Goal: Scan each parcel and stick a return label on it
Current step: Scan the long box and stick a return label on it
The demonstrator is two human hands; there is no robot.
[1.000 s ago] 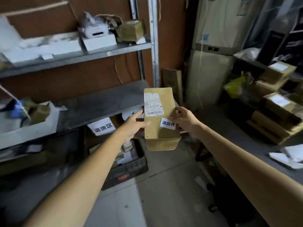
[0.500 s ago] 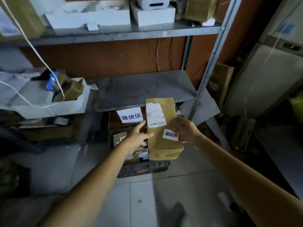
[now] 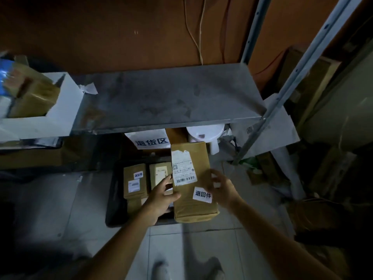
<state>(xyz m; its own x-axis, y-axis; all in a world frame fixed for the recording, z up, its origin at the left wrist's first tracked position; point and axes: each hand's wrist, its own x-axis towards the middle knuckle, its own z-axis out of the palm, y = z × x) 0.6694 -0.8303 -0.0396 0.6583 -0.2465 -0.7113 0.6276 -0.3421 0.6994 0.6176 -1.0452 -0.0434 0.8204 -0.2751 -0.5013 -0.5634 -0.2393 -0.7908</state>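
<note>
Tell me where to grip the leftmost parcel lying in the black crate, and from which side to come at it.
Come from above and pinch the leftmost parcel across its long side edges, about mid-length. It lies flat, labels up, in the black crate, so its top is exposed. The neighbouring parcel sits close on its right, so that finger gap looks tight.

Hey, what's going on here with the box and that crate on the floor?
A person holds a brown parcel with the left hand and the right hand at its sides, over a dark crate on the floor below the shelf. The parcel carries a barcode label and a white return sticker. Other parcels lie in the crate, one with the same kind of sticker.
</note>
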